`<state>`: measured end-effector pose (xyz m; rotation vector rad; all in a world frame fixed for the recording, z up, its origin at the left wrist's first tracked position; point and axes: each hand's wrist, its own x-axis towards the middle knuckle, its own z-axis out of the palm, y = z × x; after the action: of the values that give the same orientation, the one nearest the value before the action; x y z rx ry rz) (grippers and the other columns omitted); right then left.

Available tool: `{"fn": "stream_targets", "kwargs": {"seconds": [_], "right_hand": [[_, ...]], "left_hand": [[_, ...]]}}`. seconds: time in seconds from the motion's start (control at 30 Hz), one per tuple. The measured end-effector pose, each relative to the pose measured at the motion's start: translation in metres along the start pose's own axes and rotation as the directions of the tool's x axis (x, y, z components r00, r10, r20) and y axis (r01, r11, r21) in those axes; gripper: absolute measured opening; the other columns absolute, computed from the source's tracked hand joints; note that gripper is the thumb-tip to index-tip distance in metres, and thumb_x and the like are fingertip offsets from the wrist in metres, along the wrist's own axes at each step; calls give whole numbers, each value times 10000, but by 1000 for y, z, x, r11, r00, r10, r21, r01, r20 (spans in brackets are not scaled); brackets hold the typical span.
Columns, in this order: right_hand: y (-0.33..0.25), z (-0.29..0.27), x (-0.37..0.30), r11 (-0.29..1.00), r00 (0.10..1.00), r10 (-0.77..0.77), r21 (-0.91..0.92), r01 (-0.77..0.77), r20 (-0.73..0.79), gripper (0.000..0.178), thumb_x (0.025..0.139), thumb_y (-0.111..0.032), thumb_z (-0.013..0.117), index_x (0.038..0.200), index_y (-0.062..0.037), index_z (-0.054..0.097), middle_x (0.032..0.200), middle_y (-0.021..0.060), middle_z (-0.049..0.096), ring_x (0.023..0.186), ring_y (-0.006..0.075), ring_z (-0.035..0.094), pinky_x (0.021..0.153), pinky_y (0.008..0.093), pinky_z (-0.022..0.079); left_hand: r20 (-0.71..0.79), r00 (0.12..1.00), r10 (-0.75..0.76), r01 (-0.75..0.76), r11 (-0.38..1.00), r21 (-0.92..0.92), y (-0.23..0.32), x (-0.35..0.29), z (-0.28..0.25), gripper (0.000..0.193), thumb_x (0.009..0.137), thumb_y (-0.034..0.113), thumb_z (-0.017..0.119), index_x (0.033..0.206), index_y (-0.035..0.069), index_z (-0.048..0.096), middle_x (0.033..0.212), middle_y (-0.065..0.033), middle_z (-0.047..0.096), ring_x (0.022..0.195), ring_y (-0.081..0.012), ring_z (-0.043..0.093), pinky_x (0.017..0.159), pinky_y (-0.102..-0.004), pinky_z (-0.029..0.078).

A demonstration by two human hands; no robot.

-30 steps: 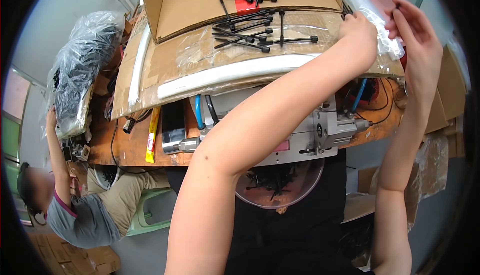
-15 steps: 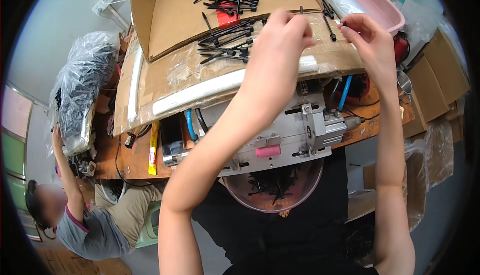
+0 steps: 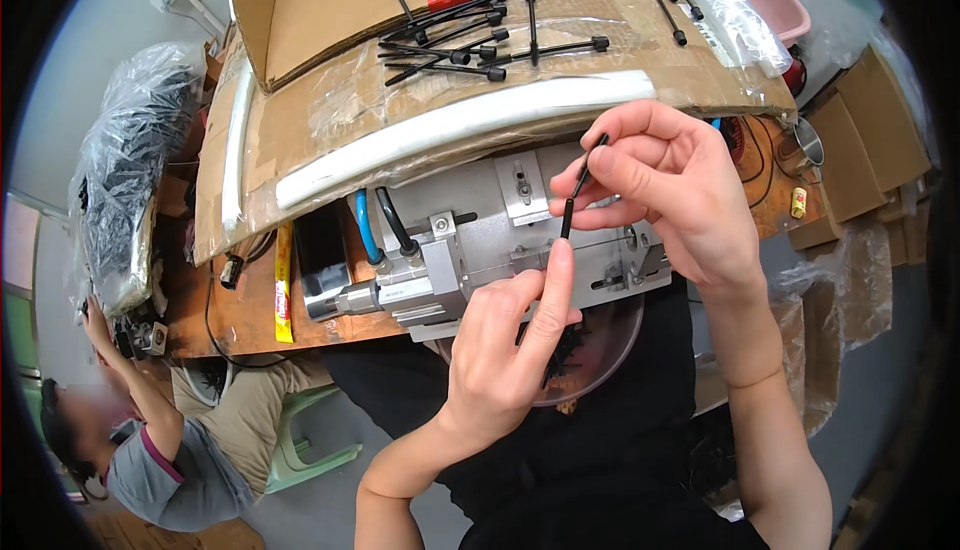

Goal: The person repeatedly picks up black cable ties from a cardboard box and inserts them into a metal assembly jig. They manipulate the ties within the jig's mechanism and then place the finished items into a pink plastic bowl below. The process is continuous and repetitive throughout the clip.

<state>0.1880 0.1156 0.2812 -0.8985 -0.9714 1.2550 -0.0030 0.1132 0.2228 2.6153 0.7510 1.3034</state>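
Observation:
A thin black rod (image 3: pixel 568 218) stands tilted over the metal machine (image 3: pixel 440 260), its lower part thicker than its upper part. My right hand (image 3: pixel 670 180) is closed in a pinch on its upper part. The index fingertip of my left hand (image 3: pixel 505 350) touches the rod's lower end; the other fingers are curled, and what they hold, if anything, is hidden. Several black rods with knobbed heads (image 3: pixel 470 50) lie on the cardboard (image 3: pixel 360 120) behind the machine. Below my left hand is a clear bowl (image 3: pixel 625 350) with black pieces in it, partly covered.
A white padded strip (image 3: pixel 460 135) runs along the cardboard's front edge. Blue and black hoses (image 3: pixel 367 230) enter the machine. A yellow strip (image 3: pixel 284 285) and a dark phone-like slab (image 3: pixel 322 250) lie at left. A co-worker (image 3: pixel 180 460) sits far left beside a plastic-wrapped bundle (image 3: pixel 135 160).
Both hands have come down and nearer from the cardboard to above the machine. The black rod now shows between them. My view has shifted, and my left hand covers the machine's pink part.

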Motion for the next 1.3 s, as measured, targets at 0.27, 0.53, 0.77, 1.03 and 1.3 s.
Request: {"fn": "stream_targets", "kwargs": {"seconds": [0.27, 0.53, 0.77, 1.03, 1.3], "right_hand": [[0, 9, -3, 993, 996, 81, -82, -84, -32, 129, 908, -29, 610, 1009, 43, 577, 883, 208, 704, 788, 226, 720, 655, 303, 626], [-7, -1, -13, 921, 931, 331, -268, -282, 157, 165, 865, 13, 661, 1002, 82, 599, 850, 168, 706, 764, 180, 713, 685, 264, 611], [27, 0, -41, 888, 980, -99, -460, 8, -175, 190, 954, -30, 565, 1094, 90, 613, 894, 179, 704, 812, 218, 712, 732, 301, 603], [32, -5, -65, 895, 951, -181, -444, 53, -250, 141, 937, -14, 602, 1018, 80, 670, 886, 138, 705, 818, 183, 707, 731, 270, 593], [10, -14, -32, 539, 832, -553, -778, 322, -39, 114, 859, 29, 669, 969, 37, 698, 892, 98, 719, 766, 132, 685, 652, 238, 532]], "left_hand": [[31, 999, 9, -8, 999, -32, -2, -6, -9, 602, 664, -29, 772, 1247, -22, 620, 942, -79, 557, 791, -215, 563, 680, -321, 497], [246, 962, -122, 223, 869, -441, 19, -27, -27, 688, 630, -86, 797, 1282, -67, 577, 960, -99, 558, 812, -207, 558, 662, -309, 500], [291, 905, -310, 274, 948, 159, 27, -52, 27, 686, 804, 54, 707, 1406, -73, 403, 958, -111, 537, 848, -241, 542, 755, -353, 469], [350, 861, -368, 266, 914, 306, 27, -47, 31, 721, 812, 74, 691, 1434, -72, 359, 947, -107, 518, 860, -252, 539, 769, -368, 466], [332, 904, -269, 195, 951, 239, 15, -12, 8, 781, 746, 95, 748, 1440, 5, 401, 954, -102, 523, 860, -239, 544, 760, -347, 476]]}}
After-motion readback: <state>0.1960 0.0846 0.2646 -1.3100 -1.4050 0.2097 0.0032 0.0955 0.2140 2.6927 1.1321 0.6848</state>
